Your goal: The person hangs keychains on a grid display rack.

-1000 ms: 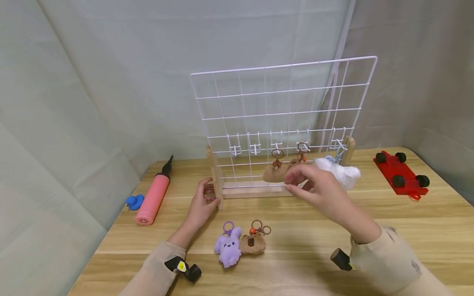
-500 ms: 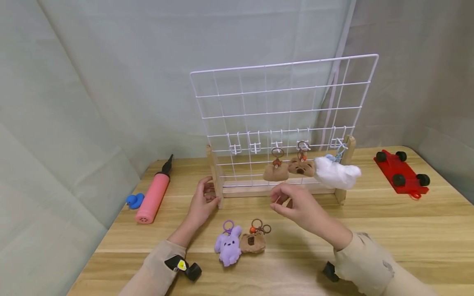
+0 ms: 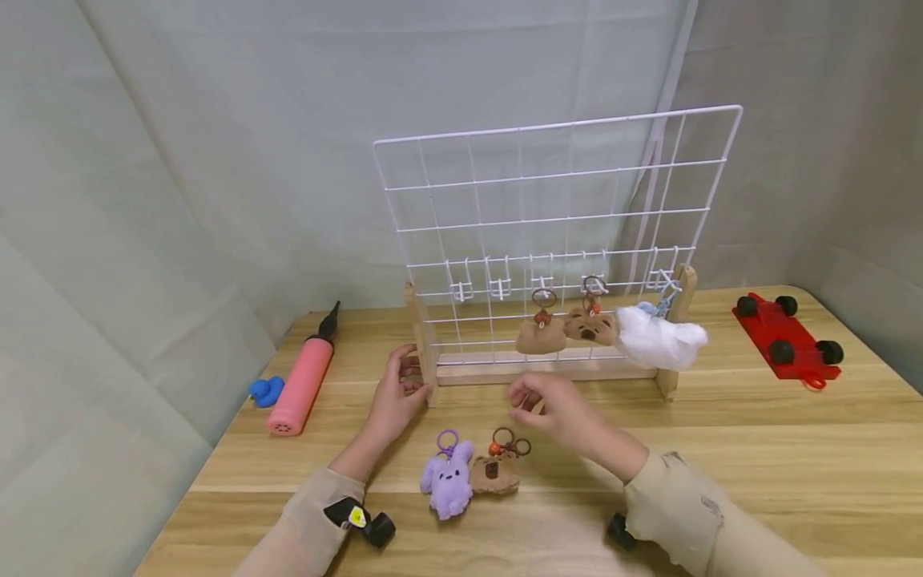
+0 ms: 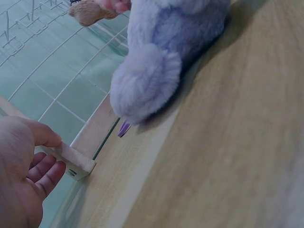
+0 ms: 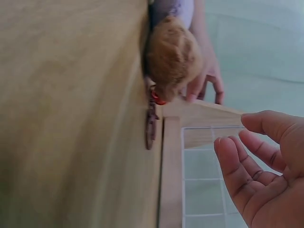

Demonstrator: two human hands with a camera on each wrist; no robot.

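My left hand (image 3: 395,394) holds the left wooden leg (image 3: 421,344) of a white wire grid rack (image 3: 562,173), thumb on one side and fingers on the other. My right hand (image 3: 554,409) hovers in front of the rack, fingers bent with a gap to the thumb and nothing between them. Below it on the table lie a brown bear plush keychain (image 3: 496,474) and a purple plush keychain (image 3: 449,486), their rings toward the rack. From the rack's hooks hang a tan plush keychain (image 3: 541,338), a brown bear plush keychain (image 3: 590,327) and a white plush keychain (image 3: 659,340).
Two white hooks at the rack's left, one of them a wire hook (image 3: 461,292), carry nothing. A pink hand pump (image 3: 301,389) and a blue rubber duck (image 3: 267,391) lie at the left. At the right lies a red toy car (image 3: 787,340) with black wheels.
My right hand has moved left and down, away from the hanging keychains toward the brown bear on the table. My left hand has stayed at the wooden leg.
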